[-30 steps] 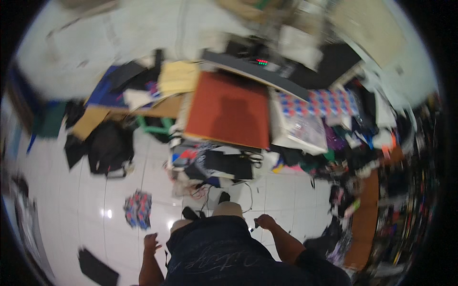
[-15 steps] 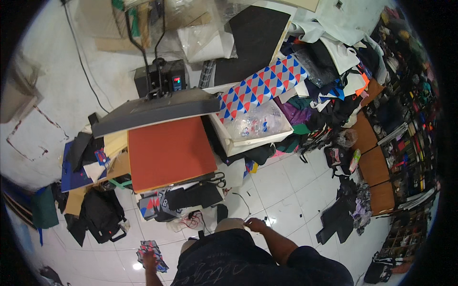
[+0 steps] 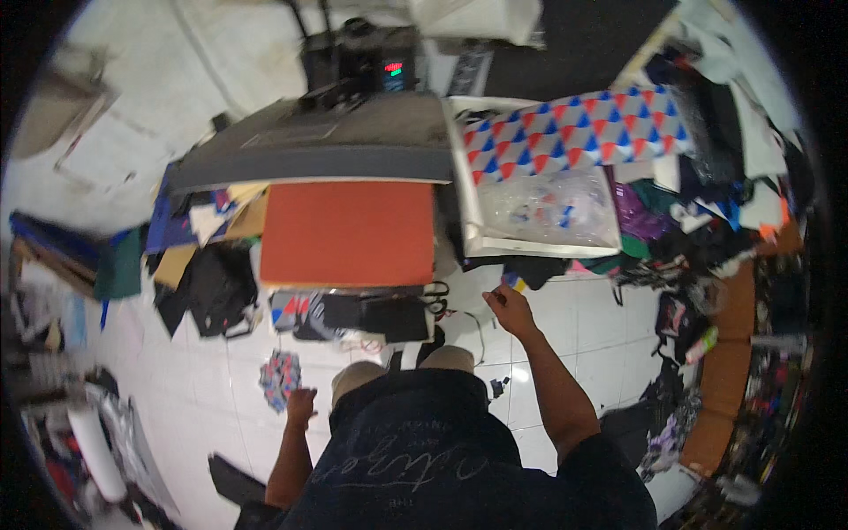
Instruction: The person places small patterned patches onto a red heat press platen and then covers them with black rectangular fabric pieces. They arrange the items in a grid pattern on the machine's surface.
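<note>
My left hand (image 3: 302,407) is low on the left beside my knee, blurred, with its fingers not clear. Just beyond it a small pile of fabric pieces patterned in red, blue and grey (image 3: 280,378) appears to lie on the floor. My right hand (image 3: 511,311) reaches forward, its fingers drawn together; anything between them is too small to make out. Near it are the black scissors handles (image 3: 437,299) at the corner of the heat press. The press has its dark upper plate (image 3: 309,146) raised over a reddish-brown pad (image 3: 349,234).
Right of the press, a white box (image 3: 543,247) holds clear plastic, with a patterned sheet (image 3: 574,132) across it. Dark cut pieces (image 3: 362,316) lie before the pad. A black bag (image 3: 216,287) sits left. Heaped fabrics (image 3: 689,221) and shelves (image 3: 777,389) line the right.
My right hand has moved from beside my knee forward toward the press. My left hand has shifted off the patterned pieces, to their right. The view has turned and moved closer to the press.
</note>
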`<state>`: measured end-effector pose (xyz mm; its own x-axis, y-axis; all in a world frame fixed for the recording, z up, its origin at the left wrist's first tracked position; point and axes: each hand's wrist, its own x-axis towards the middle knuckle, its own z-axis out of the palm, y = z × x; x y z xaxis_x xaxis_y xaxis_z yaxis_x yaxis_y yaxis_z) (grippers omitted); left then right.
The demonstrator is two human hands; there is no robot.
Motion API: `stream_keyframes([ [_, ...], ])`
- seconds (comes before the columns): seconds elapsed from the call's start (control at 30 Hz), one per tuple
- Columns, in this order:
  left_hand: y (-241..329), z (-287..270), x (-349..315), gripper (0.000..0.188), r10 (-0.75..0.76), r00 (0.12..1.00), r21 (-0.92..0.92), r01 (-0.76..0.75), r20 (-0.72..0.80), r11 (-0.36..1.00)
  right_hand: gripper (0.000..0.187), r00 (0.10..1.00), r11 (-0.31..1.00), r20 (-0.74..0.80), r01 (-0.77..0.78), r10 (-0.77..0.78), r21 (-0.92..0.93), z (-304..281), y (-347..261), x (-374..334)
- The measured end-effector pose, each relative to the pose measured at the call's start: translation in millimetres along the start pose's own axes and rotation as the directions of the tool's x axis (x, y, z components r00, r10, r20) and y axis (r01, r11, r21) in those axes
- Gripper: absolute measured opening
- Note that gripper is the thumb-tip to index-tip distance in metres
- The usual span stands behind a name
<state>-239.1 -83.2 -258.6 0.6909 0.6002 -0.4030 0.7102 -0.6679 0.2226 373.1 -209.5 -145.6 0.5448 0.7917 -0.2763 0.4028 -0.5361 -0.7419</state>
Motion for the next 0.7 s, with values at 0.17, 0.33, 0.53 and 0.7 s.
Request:
stream_keyframes([
  [0.17,71,-71,25,0.033,-0.700,0.630,-0.818,0.564,0.336,0.116,0.034,0.976,0.999,0.214,0.031,-0.039,0.042,67,-11,1],
  [0.33,62,-60,58,0.039,-0.742,0.647,-0.767,0.563,0.175,0.309,0.033,0.877,0.997,0.473,0.063,-0.081,0.055,117,-56,-15],
  [0.53,92,-122,150,0.040,-0.560,0.824,-0.709,0.344,-0.087,0.616,0.030,0.830,0.999,0.558,0.004,0.016,-0.034,144,-46,-33],
  [0.7,93,-123,215,0.060,-0.512,0.856,-0.589,0.378,-0.072,0.714,0.029,0.907,0.998,0.418,-0.047,0.055,-0.030,138,-49,-44],
])
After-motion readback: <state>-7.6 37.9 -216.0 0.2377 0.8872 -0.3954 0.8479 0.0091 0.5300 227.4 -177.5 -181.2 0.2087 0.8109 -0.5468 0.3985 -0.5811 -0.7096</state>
